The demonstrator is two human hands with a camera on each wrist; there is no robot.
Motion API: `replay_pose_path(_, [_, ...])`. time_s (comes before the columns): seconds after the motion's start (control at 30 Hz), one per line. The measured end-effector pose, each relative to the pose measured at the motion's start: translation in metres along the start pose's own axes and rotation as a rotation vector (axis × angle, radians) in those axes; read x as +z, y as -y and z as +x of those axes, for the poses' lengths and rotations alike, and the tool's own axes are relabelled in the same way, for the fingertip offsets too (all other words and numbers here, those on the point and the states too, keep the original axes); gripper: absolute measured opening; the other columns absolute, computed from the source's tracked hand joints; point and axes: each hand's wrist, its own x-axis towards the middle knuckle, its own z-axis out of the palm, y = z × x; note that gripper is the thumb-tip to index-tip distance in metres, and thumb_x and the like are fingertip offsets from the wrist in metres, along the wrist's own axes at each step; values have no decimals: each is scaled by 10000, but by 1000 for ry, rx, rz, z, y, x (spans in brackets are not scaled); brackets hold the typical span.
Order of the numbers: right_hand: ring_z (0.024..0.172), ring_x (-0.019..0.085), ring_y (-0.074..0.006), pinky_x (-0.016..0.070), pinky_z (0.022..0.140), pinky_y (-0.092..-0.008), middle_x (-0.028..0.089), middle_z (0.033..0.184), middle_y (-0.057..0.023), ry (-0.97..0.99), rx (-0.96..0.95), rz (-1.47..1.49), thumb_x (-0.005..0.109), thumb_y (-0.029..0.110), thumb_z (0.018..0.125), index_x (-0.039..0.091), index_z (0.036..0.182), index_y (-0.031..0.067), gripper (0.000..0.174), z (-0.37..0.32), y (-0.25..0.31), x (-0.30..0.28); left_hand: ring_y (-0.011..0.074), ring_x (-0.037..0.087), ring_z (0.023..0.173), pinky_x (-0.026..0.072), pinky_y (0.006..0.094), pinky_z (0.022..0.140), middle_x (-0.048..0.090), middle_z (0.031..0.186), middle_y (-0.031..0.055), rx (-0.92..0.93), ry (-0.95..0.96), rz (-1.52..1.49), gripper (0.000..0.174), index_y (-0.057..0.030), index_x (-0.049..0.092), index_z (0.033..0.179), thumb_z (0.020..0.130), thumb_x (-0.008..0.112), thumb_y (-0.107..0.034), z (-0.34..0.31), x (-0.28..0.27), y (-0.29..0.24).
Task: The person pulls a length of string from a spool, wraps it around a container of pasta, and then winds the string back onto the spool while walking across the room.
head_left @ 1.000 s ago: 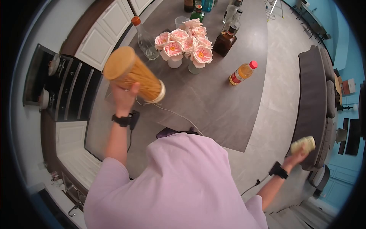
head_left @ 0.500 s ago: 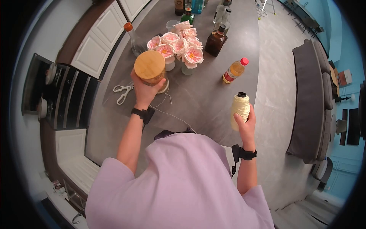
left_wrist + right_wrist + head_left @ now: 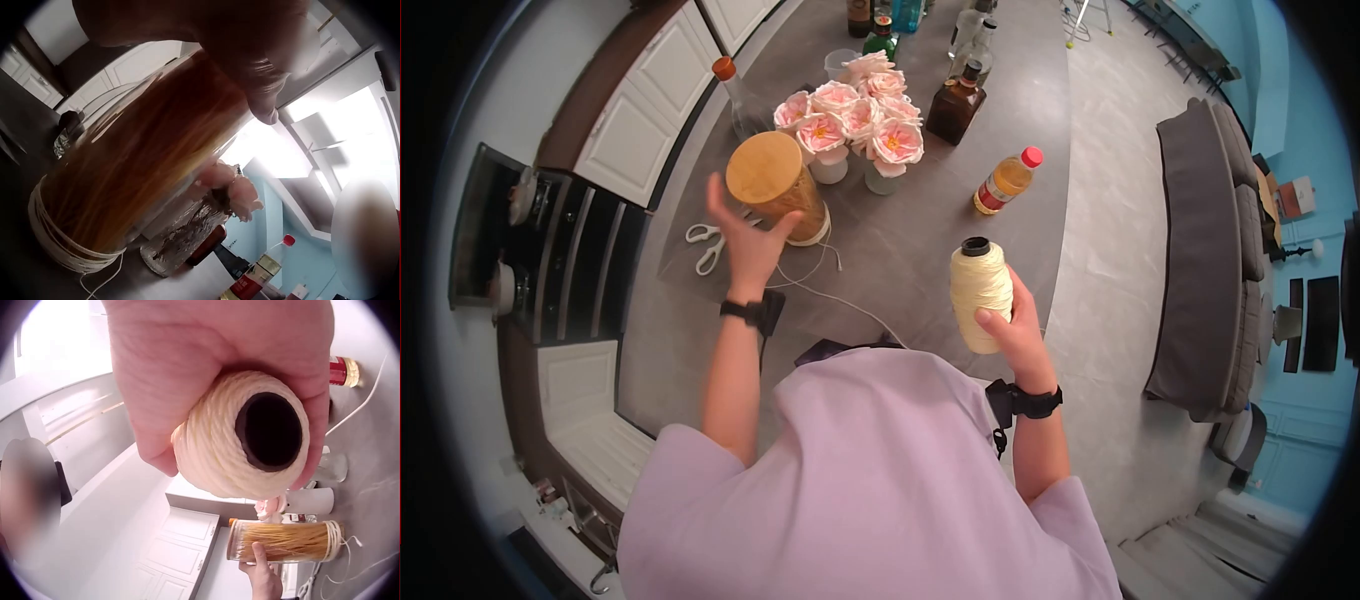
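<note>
On the table stands a glass jar of spaghetti with a round wooden lid. White string is wound round its base. My left hand is at the near side of the jar, fingers straight and thumb spread from them. In the right wrist view that hand overlaps the jar's upper part. Over the table's right part, my right hand grips a cone of cream twine, thumb across its near side. The cone's dark hollow core faces the right wrist camera.
White-handled scissors lie left of the jar, their blades partly hidden. Pink roses in vases stand behind it, beside a clear bottle with an orange cap. A red-capped bottle and a brown bottle stand further right.
My left hand brought the tilted jar upright onto the table, and its fingers have since spread loose. My right hand carried the cone of twine in from the far right toward the middle.
</note>
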Motion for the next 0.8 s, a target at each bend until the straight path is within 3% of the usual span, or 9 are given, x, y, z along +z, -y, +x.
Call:
replay_pose_path(0.07, [1155, 663, -141, 535, 1018, -341, 697, 1262, -48, 34, -31, -3, 836, 257, 919, 563, 1469, 22, 657, 1, 11, 9, 337, 522, 1417, 366, 458, 1233, 546, 1469, 217, 178, -273, 256, 850, -10, 372, 1531, 887, 881, -232, -11, -24, -34])
replay_pose_path(0.17, [1168, 658, -142, 528, 1033, -345, 691, 1277, -49, 74, -3, -5, 828, 261, 922, 548, 1483, 25, 669, 2, 23, 21, 300, 516, 1423, 357, 437, 1232, 548, 1478, 192, 256, -8, -133, 674, -12, 441, 1527, 987, 745, -277, -37, -26, -75])
replay_pose_path(0.27, [1181, 659, -148, 518, 1054, -347, 691, 1287, -58, 142, 32, 95, 822, 261, 928, 539, 1482, 18, 668, 11, 27, 37, 229, 541, 1366, 388, 407, 1191, 589, 1461, 120, -144, 532, -679, 528, -44, 509, 1474, 1133, 504, -447, -51, 15, -130])
replay_pose_path(0.37, [1165, 673, -156, 533, 1037, -350, 696, 1292, -71, 141, 26, 128, 808, 274, 939, 543, 1473, 15, 650, 19, 38, 49, 178, 559, 1309, 453, 405, 1098, 580, 1491, 81, -503, 887, -1254, 653, -89, 528, 1473, 1172, 282, -614, -70, 59, -134])
replay_pose_path(0.47, [1115, 700, -172, 573, 973, -355, 705, 1286, -90, 119, 58, 182, 785, 302, 954, 545, 1469, 17, 636, 16, 40, 43, 136, 608, 1124, 478, 327, 984, 658, 1300, 36, -687, 932, -1149, 688, -113, 516, 1477, 1164, 231, -654, -68, 60, -157])
replay_pose_path(0.5, [1086, 714, -180, 594, 934, -356, 709, 1281, -100, 122, 94, 259, 772, 317, 961, 545, 1471, 19, 633, 15, 40, 41, 136, 608, 1124, 478, 327, 984, 658, 1300, 36, -682, 937, -1152, 688, -113, 516, 1477, 1164, 231, -654, -65, 59, -150])
replay_pose_path(0.6, [1045, 739, -218, 644, 832, -373, 713, 1271, -137, -3, 50, 124, 761, 442, 929, 529, 1472, -1, 738, 12, 43, 42, 60, 544, 841, 451, 256, 771, 637, 985, -50, -966, 1187, -1226, 533, -101, 606, 1356, 1194, 348, -539, -53, 52, -138])
replay_pose_path(0.67, [1041, 745, -220, 647, 823, -373, 719, 1247, -135, -8, 64, 148, 753, 438, 927, 540, 1460, -3, 723, 9, 43, 36, 13, 373, 686, 358, 242, 623, 481, 771, -102, -554, 973, -810, 337, -65, 684, 1147, 1193, 487, -335, -51, 47, -153])
replay_pose_path(0.8, [998, 762, -226, 653, 795, -371, 731, 1190, -129, -1, 88, 66, 733, 434, 920, 563, 1433, -8, 698, 6, 35, 19, 32, 450, 715, 391, 268, 620, 571, 772, -66, -486, 864, -751, 227, -21, 704, 991, 1130, 608, -173, -30, 24, -150])
